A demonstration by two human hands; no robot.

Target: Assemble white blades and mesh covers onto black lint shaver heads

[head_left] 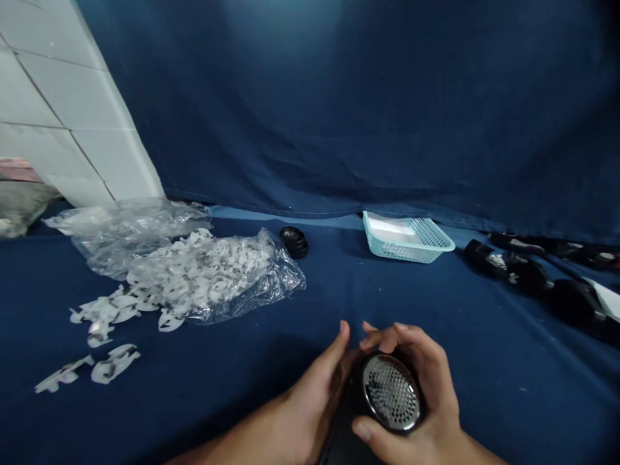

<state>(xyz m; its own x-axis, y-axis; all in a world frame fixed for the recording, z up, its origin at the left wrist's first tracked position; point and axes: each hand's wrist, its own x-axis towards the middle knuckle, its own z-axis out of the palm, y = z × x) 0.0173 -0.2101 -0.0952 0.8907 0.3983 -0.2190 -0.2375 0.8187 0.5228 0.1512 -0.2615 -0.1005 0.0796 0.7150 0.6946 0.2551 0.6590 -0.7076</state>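
A black device [346, 413] with a round, perforated metal head [391, 392] is held near the bottom centre. My right hand [436, 400] curls round the head end, its thumb at the lower edge of the metal rim. My left hand [310, 407] lies along the left side of the black body with its thumb raised; its other fingers are mostly hidden behind the device. The lower end of the body runs out of the frame.
Clear plastic bags [261, 271] and many white plastic pieces [194, 278] lie left on the blue cloth. Black rings [293, 242] are stacked behind. A light-blue basket [407, 250] stands at the back, black items [527, 274] at right. A blue curtain [363, 116] hangs behind.
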